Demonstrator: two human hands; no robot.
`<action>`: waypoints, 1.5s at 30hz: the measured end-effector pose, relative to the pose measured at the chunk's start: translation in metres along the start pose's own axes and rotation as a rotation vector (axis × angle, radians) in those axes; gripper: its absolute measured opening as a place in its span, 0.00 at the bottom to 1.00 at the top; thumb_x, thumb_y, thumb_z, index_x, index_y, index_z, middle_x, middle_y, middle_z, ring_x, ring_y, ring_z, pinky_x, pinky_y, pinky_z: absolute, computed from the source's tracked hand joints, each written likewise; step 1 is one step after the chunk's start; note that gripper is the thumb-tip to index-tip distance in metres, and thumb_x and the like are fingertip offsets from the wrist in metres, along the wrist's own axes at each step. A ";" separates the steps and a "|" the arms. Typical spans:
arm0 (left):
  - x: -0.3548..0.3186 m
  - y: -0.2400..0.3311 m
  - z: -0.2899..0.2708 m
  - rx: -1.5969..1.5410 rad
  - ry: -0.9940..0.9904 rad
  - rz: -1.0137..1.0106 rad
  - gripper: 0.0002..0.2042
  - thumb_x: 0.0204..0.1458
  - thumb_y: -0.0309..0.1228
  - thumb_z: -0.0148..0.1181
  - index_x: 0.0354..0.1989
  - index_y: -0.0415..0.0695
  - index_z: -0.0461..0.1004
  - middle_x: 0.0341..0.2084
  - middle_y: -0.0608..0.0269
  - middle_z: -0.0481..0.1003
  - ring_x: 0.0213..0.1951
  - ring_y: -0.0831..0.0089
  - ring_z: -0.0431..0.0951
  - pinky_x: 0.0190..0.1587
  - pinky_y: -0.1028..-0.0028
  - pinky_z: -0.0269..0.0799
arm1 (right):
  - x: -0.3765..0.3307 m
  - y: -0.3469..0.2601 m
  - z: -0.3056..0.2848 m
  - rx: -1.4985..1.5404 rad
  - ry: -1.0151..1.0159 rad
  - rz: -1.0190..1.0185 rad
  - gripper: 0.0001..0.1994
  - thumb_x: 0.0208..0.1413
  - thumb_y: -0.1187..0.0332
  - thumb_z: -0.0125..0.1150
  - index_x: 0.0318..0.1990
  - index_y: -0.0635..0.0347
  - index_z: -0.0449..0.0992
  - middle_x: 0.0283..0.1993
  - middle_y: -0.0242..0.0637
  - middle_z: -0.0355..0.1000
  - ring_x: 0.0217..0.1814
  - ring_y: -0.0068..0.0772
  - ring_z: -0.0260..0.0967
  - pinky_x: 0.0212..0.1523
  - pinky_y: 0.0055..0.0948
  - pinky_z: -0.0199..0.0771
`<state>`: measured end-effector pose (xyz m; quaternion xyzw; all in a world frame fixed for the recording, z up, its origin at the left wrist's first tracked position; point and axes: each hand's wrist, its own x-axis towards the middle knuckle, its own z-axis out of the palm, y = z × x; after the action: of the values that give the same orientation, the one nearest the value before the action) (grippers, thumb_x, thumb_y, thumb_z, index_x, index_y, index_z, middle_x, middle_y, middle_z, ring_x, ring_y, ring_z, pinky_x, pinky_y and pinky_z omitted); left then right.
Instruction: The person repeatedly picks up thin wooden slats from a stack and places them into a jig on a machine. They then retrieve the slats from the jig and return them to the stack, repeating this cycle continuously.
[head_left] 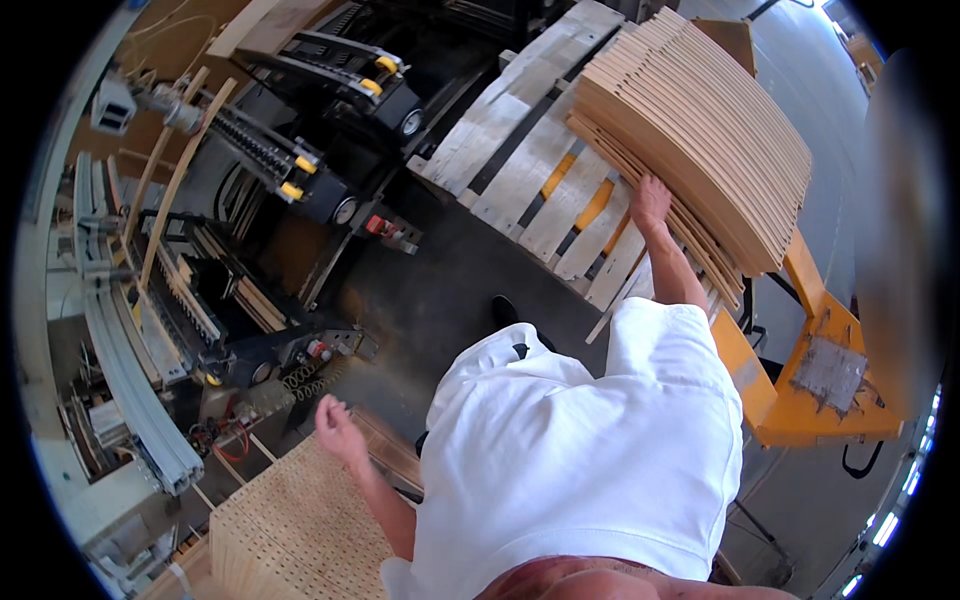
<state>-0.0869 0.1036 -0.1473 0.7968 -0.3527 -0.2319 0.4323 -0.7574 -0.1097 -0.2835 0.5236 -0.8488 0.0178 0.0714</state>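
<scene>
My right hand (652,200) is at the near left edge of a tall stack of wooden boards (700,130), its fingers closed over the edge of the lower boards (690,235). How many boards it grips is hidden. These lower boards jut out from the stack a little unevenly. The stack stands on a worn wooden pallet (540,225). At the lower left, my left hand (340,430) hangs in the air with loosely bent fingers and nothing visible in it. Beneath that arm lies a stack of light wooden pieces with many small holes in the top (300,510).
Black machinery with chain tracks and yellow rollers (290,190) runs along the left side. A long metal rail (125,370) curves at the far left. An orange metal frame (830,370), part of a lifting cart, stands to the right of the pallet. Dark floor (420,270) lies between.
</scene>
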 end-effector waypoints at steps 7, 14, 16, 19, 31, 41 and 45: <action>0.032 -0.004 0.059 0.096 -0.234 -0.105 0.11 0.59 0.28 0.57 0.47 0.35 0.76 0.35 0.61 0.79 0.35 0.75 0.78 0.38 0.76 0.75 | -0.019 0.046 0.025 -0.041 0.061 0.048 0.07 0.52 0.73 0.53 0.37 0.57 0.75 0.41 0.46 0.73 0.44 0.52 0.73 0.42 0.49 0.75; 0.117 0.012 0.077 0.277 -0.223 0.190 0.11 0.54 0.33 0.61 0.42 0.41 0.79 0.34 0.54 0.80 0.37 0.64 0.80 0.43 0.69 0.74 | -0.027 0.041 0.025 0.016 -0.106 0.102 0.05 0.55 0.73 0.54 0.38 0.62 0.72 0.39 0.49 0.72 0.46 0.52 0.73 0.40 0.48 0.76; 0.154 0.019 0.073 0.283 -0.188 0.248 0.12 0.53 0.33 0.61 0.42 0.41 0.79 0.34 0.53 0.80 0.37 0.61 0.80 0.43 0.67 0.74 | -0.040 0.025 0.019 0.114 -0.063 0.023 0.07 0.58 0.70 0.53 0.41 0.62 0.68 0.43 0.51 0.70 0.46 0.60 0.70 0.44 0.53 0.73; 0.242 0.014 0.062 0.306 -0.113 0.270 0.12 0.52 0.34 0.60 0.41 0.40 0.79 0.34 0.51 0.79 0.40 0.57 0.80 0.45 0.64 0.74 | -0.037 -0.031 -0.021 0.169 -0.140 -0.077 0.09 0.58 0.70 0.55 0.44 0.61 0.69 0.44 0.50 0.69 0.48 0.57 0.69 0.46 0.50 0.71; 0.620 0.133 0.060 0.816 0.008 0.376 0.31 0.56 0.40 0.58 0.67 0.43 0.58 0.66 0.52 0.56 0.69 0.50 0.50 0.68 0.53 0.52 | -0.050 -0.316 -0.244 0.470 0.050 -0.393 0.18 0.57 0.75 0.58 0.56 0.58 0.71 0.45 0.47 0.72 0.47 0.52 0.71 0.47 0.41 0.72; 0.642 0.134 0.050 0.852 -0.168 0.566 0.22 0.49 0.38 0.65 0.51 0.45 0.69 0.47 0.50 0.71 0.52 0.50 0.71 0.56 0.51 0.63 | -0.010 -0.515 -0.312 0.568 0.018 -0.826 0.19 0.55 0.76 0.60 0.55 0.58 0.72 0.46 0.46 0.72 0.47 0.51 0.71 0.46 0.41 0.72; 0.520 0.121 0.048 0.691 -0.283 0.669 0.17 0.46 0.35 0.66 0.43 0.44 0.71 0.38 0.51 0.74 0.42 0.53 0.76 0.41 0.55 0.73 | 0.022 -0.611 -0.305 0.557 -0.016 -1.058 0.21 0.50 0.78 0.58 0.54 0.56 0.73 0.44 0.44 0.72 0.46 0.52 0.69 0.46 0.45 0.70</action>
<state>0.1722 -0.3639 -0.1025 0.6974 -0.7004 -0.0560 0.1414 -0.1913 -0.3726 -0.0059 0.8742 -0.4368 0.1979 -0.0757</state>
